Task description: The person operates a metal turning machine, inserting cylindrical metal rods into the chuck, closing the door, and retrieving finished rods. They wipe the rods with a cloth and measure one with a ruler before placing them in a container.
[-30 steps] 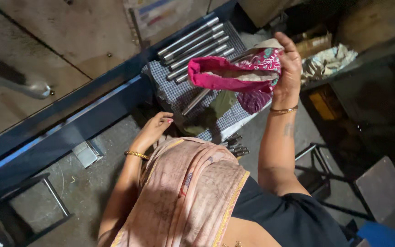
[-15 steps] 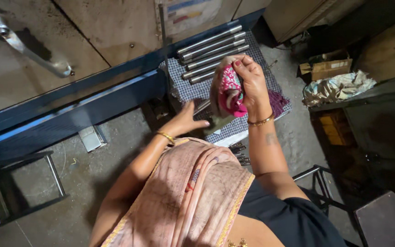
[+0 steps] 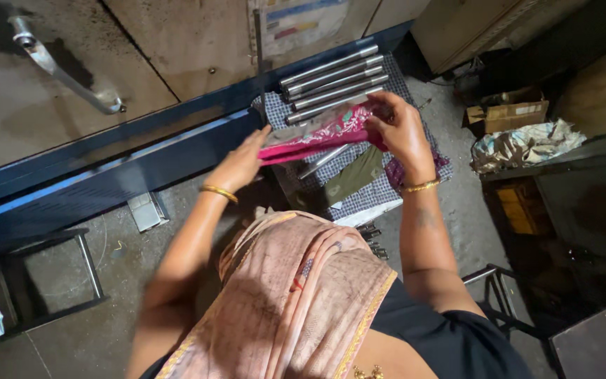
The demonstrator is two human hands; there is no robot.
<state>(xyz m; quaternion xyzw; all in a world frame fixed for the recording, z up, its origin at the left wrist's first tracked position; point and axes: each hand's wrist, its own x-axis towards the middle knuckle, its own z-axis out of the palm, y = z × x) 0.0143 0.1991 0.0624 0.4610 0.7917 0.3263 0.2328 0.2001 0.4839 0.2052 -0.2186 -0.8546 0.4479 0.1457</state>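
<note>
I observe my left hand (image 3: 241, 163) and right hand (image 3: 402, 128) each in a closed grip on the pink patterned fabric cloth (image 3: 320, 133), stretched between them just above the steel rods (image 3: 332, 82) on the checked cloth (image 3: 376, 193).

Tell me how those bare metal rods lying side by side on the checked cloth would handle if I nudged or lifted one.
The metal rods look round and smooth, so a sideways nudge would probably roll one. They appear solid, likely heavy for their thickness and stiff. The checked cloth beneath may damp rolling slightly.

Steel rods (image 3: 332, 83) crowding checked cloth (image 3: 380, 193)
</note>
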